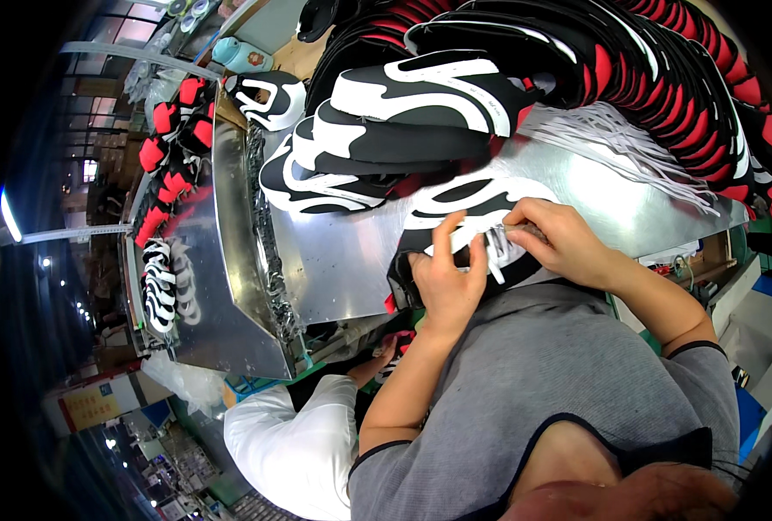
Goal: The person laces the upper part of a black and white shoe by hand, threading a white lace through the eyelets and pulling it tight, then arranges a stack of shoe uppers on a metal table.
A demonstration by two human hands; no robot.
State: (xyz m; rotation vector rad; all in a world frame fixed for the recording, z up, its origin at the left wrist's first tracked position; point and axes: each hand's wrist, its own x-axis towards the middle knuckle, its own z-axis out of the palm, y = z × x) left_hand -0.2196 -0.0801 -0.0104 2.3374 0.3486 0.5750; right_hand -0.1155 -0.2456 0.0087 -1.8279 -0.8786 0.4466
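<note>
Head view: shoe upper [471, 208] crosswise, toe rightward; left hand [448, 282], right hand [568, 241]: grips unclear.

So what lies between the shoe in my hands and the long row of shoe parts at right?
Loose white laces, with metal table showing nearer the shoe, in the head view.

Metal bench [329, 269] (shiny) | piled shoe uppers [403, 143] | white laces [616, 143] | one handled upper [490, 204], seemingly resting there
</note>
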